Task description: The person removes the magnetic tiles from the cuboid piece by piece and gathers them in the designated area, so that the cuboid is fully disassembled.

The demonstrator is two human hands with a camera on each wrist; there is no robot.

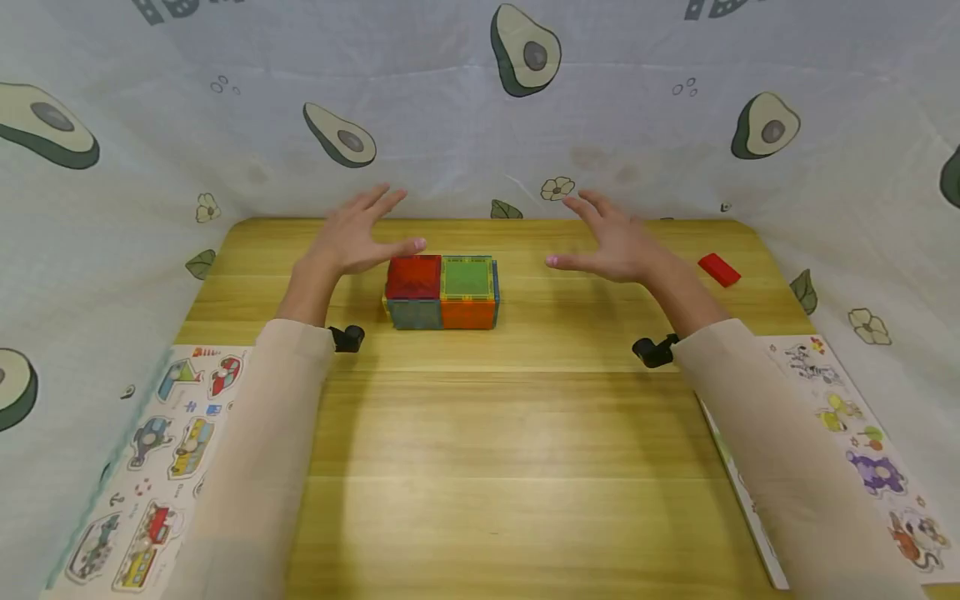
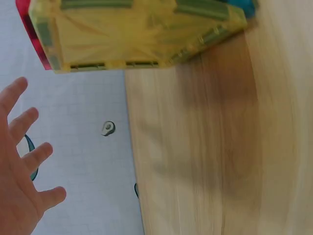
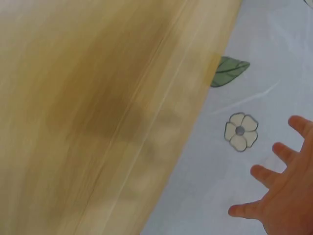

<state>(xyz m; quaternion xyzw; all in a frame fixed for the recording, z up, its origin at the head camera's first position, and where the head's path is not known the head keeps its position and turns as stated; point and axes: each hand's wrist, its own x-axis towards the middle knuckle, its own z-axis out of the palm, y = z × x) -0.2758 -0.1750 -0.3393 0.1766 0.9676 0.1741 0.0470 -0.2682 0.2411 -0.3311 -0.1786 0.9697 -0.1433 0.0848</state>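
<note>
A box-like block of coloured translucent tiles (image 1: 415, 277) lies near the back of the wooden table, red and green on top, grey-blue and orange in front. Its yellow side (image 2: 112, 39) fills the top of the left wrist view. My left hand (image 1: 356, 237) is spread with nothing in it, its thumb close above the block's back left corner; contact cannot be told. In the left wrist view the left hand (image 2: 19, 171) shows spread fingers. Well right of the block, my right hand (image 1: 617, 246) is spread too, holding nothing. The right wrist view shows that hand (image 3: 283, 183) with fingers apart.
A small red piece (image 1: 719, 270) lies at the back right of the table (image 1: 480, 467). A sheet of vehicle pictures (image 1: 161, 442) is under the left sleeve, and an animal-picture board (image 1: 862, 450) under the right one. Avocado-print cloth (image 1: 435, 83) hangs behind.
</note>
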